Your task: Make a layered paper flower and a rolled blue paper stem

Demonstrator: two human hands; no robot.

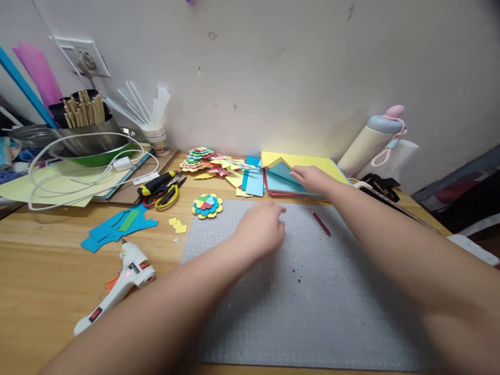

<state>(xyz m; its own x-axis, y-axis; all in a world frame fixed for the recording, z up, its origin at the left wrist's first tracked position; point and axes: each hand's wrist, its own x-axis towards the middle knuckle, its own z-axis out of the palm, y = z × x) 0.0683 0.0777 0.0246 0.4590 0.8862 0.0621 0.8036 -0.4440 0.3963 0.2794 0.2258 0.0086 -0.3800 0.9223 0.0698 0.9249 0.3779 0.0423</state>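
With right hand (312,179) pinched nearly closed, holds a lifted corner of the coloured paper stack (282,181), just beyond the cutting mat (312,317). Over the mat, holds left hand (260,229) half-curled, seemingly with nothing, though blurred. Looks light, thin, easily creased; best taken by edge or corner.

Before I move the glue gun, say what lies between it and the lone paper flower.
Head view: small yellow paper pieces and tiny white scraps lie on the wooden tabletop between the glue gun and flower.
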